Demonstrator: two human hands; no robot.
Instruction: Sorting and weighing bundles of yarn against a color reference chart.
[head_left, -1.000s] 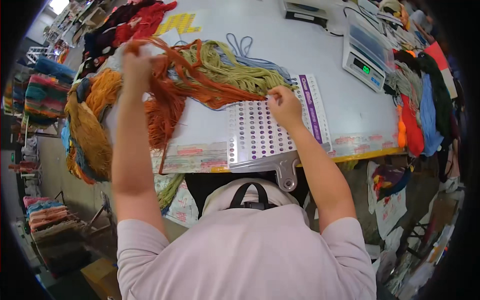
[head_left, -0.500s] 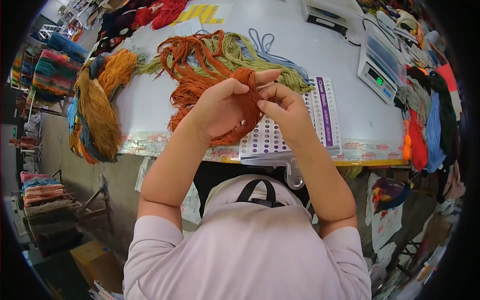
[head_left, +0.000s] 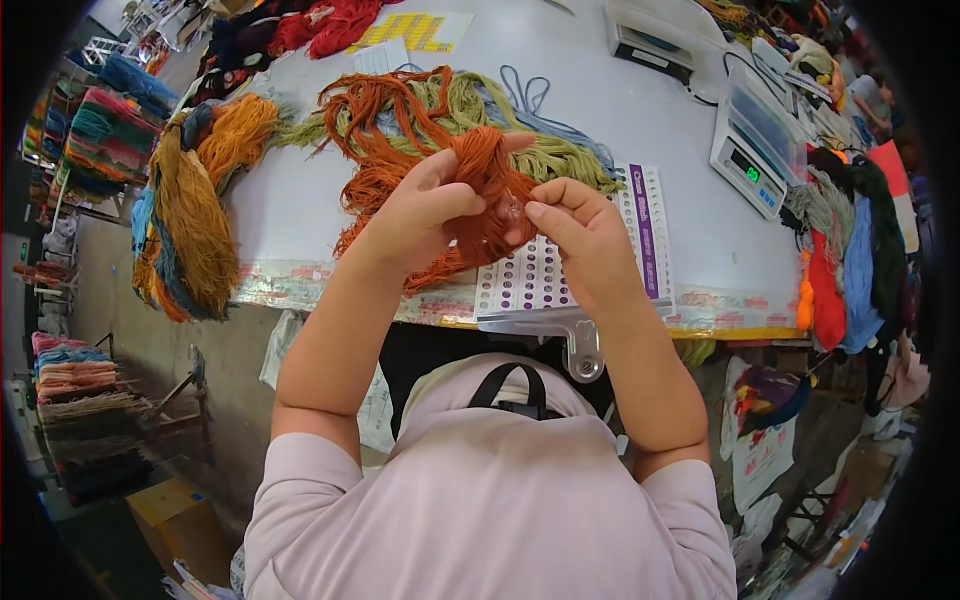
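Note:
Rust-orange embroidery thread is looped over the fingers of my left hand, whose thumb bends in beside the strands. My right hand pinches the right side of this loop between thumb and fingertips. Between the hands the strands spread into a thin fan, and the rest of the orange bundle hangs down to the table behind my left wrist. Beneath my right hand lies a white card with rows of punched holes and a purple strip. Olive-green thread and grey-blue thread lie just beyond the orange.
Ochre and orange hanks drape over the table's left edge. Two digital scales stand at the right and far right. Coloured hanks hang along the right edge. A clear plastic piece juts over the front edge.
The orange loop has been drawn out into a wider fan between my hands. My left thumb has bent inward, and my right hand has shifted slightly down. The view has tilted a little.

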